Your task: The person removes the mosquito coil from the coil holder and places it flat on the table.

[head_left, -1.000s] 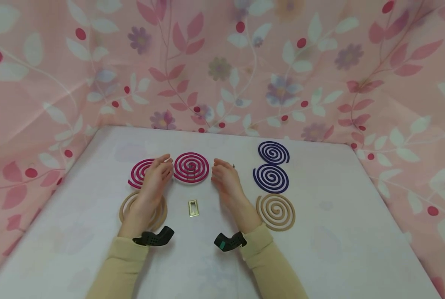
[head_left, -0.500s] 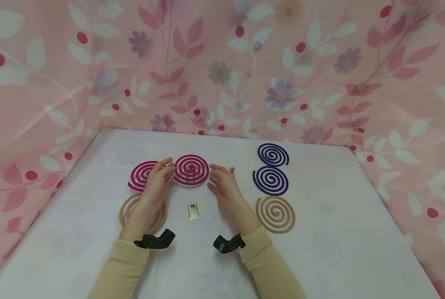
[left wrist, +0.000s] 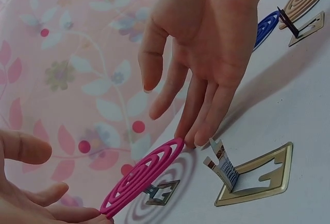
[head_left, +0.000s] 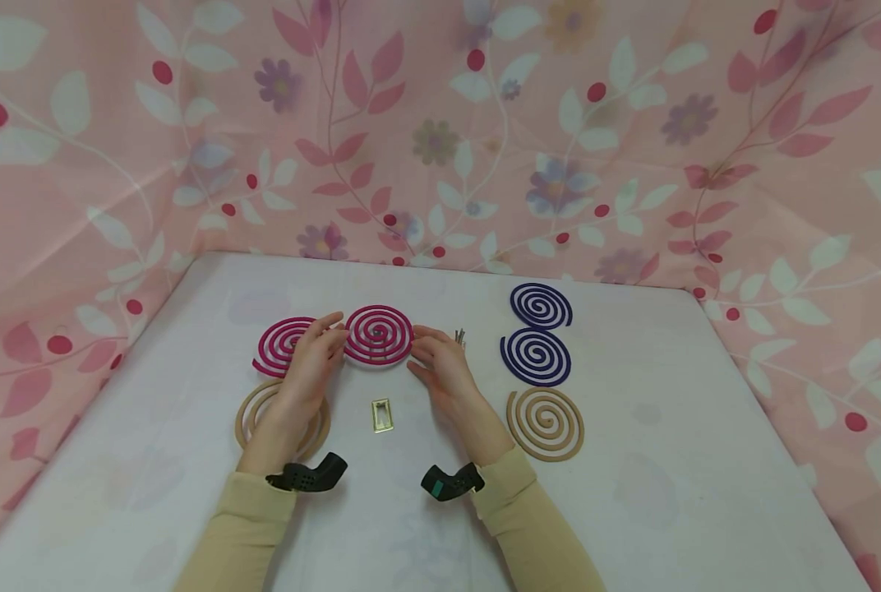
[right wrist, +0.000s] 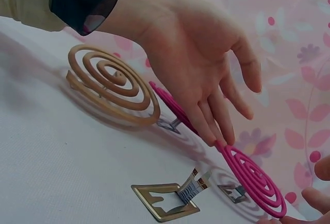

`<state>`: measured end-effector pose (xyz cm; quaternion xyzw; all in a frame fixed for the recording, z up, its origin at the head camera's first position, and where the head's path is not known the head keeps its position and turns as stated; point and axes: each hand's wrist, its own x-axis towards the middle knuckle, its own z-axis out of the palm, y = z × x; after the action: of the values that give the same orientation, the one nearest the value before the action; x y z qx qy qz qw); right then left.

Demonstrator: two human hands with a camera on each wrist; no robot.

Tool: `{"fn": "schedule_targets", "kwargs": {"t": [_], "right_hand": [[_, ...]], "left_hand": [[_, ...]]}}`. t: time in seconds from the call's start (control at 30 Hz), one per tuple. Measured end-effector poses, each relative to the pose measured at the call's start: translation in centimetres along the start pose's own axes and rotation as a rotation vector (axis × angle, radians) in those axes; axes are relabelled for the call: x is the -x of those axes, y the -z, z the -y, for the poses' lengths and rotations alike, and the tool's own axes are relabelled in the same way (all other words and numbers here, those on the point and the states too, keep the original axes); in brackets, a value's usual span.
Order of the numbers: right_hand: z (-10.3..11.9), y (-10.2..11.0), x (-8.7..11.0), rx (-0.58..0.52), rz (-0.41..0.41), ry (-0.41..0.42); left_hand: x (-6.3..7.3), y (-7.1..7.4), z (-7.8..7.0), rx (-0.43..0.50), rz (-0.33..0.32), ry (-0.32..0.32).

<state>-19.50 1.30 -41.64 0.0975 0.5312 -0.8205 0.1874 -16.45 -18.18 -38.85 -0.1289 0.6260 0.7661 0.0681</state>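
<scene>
A pink mosquito coil (head_left: 377,333) sits raised on a small metal stand at the middle back of the table. My left hand (head_left: 311,366) touches its left edge with the fingertips. At the coil's right edge the fingertips of my right hand (head_left: 448,370) touch the rim, fingers extended and loosely bent. Both wrist views show the coil between the two hands, with the right hand large in the left wrist view and the left hand large in the right one. Nearer to me lies a rectangular metal coil stand (left wrist: 227,171) with its prongs bent up, holding no coil.
Two dark blue coils (head_left: 537,307) and a tan coil (head_left: 547,420) form a column on the right. Another pink coil (head_left: 263,345) and a tan coil (head_left: 325,411) lie partly behind my left arm. A second bare stand (head_left: 460,337) stands right of my right hand.
My right hand has moved left, closing the gap to the pink coil's edge. The left fingers have shifted slightly right onto it. The coils stay in place.
</scene>
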Motion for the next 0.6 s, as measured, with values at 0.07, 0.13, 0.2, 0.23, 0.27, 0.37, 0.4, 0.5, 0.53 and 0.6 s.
{"fn": "schedule_targets", "kwargs": {"t": [0.07, 0.13, 0.2, 0.23, 0.27, 0.37, 0.4, 0.5, 0.53, 0.6], "right_hand": [[-0.02, 0.0, -0.02, -0.003, 0.001, 0.0], [0.02, 0.0, 0.0, -0.01, 0.002, 0.002], [0.03, 0.03, 0.01, -0.016, 0.002, 0.003], [0.03, 0.04, 0.01, -0.017, 0.002, 0.005], [0.06, 0.04, 0.02, -0.018, 0.004, 0.007], [0.15, 0.02, 0.05, -0.02, 0.001, 0.012], [0.23, -0.01, 0.09, -0.023, 0.001, 0.014], [0.41, -0.08, 0.13, -0.024, -0.009, 0.027], [0.49, -0.11, 0.14, -0.028, -0.013, 0.032], [0.6, -0.15, 0.16, -0.027, -0.023, 0.04]], "left_hand": [[0.03, 0.0, -0.08, 0.006, -0.004, 0.001], [0.09, 0.0, -0.13, 0.018, -0.004, 0.003], [0.16, 0.03, -0.16, 0.031, -0.004, 0.004], [0.18, 0.04, -0.17, 0.035, -0.005, 0.004], [0.22, 0.03, -0.19, 0.039, -0.005, 0.005], [0.27, 0.07, -0.21, 0.04, -0.003, 0.01], [0.26, 0.1, -0.21, 0.043, -0.003, 0.01], [0.27, 0.09, -0.26, 0.05, -0.009, 0.007], [0.26, 0.08, -0.28, 0.059, -0.013, 0.005], [0.24, 0.06, -0.32, 0.073, -0.02, 0.003]]}}
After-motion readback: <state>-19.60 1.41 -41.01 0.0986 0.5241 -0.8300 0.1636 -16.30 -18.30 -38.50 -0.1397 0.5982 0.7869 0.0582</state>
